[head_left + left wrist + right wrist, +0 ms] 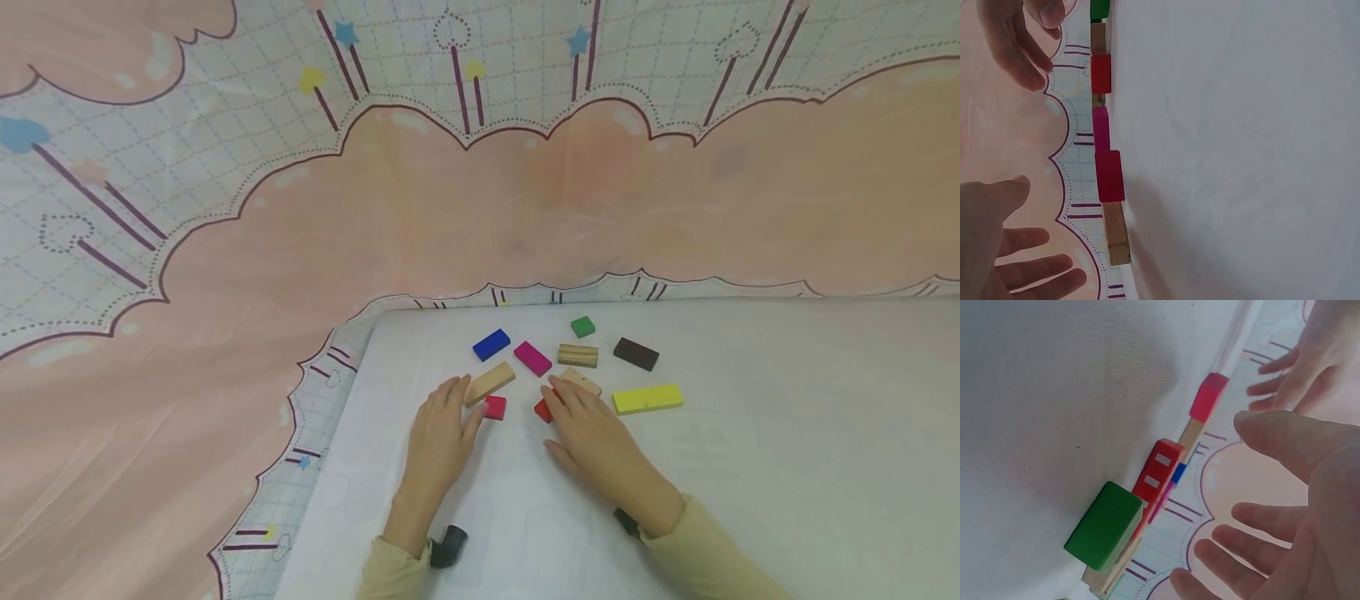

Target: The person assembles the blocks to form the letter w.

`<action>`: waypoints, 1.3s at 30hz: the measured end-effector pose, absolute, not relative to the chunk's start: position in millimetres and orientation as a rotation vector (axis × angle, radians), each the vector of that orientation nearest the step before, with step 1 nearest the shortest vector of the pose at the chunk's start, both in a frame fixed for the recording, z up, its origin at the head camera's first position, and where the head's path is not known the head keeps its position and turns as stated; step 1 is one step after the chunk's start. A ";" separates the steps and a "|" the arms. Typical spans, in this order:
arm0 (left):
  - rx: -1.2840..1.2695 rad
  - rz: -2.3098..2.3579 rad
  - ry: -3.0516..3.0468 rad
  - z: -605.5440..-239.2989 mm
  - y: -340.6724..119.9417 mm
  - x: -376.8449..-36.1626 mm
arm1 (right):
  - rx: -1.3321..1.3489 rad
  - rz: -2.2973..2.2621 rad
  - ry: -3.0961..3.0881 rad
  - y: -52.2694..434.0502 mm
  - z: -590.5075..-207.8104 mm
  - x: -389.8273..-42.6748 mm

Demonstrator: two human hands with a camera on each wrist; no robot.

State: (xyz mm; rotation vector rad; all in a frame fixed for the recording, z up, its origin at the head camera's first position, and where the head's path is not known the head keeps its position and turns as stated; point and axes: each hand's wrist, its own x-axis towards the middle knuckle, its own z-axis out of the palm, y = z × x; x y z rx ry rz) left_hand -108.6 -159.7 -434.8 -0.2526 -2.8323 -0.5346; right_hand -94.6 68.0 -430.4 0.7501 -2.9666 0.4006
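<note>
Both hands lie flat with straight fingers on the white table [787, 433]. My left hand [442, 425] has its fingertips at a plain wooden block [489, 383], with a small crimson block [494, 407] beside its forefinger. My right hand [581, 425] reaches over a red block [542, 410] and touches a second wooden block [583, 381]. Neither hand grips anything. In the left wrist view the wooden block [1116, 232] and crimson block [1110, 176] lie just ahead of my left hand [1016, 262]. In the right wrist view the red block [1157, 470] sits ahead of my right hand [1285, 519].
Beyond the hands lie a blue block [491, 344], a magenta block [532, 357], a green block [582, 326], a striped wooden block [577, 355], a dark brown block [636, 353] and a long yellow block [647, 398]. A pink patterned cloth [225, 350] hangs behind and left of the table.
</note>
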 end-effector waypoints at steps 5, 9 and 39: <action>-0.259 -0.538 -2.818 -435.9 -160.8 -114.3 | 0.754 0.385 -2.988 63.2 -428.8 -98.0; -0.259 -0.529 -2.816 -436.6 -161.5 -119.0 | 0.763 0.358 -2.992 59.2 -429.2 -100.9; -0.210 -0.553 -2.872 -439.1 -164.7 -157.0 | 0.800 0.402 -2.971 32.0 -430.1 -127.5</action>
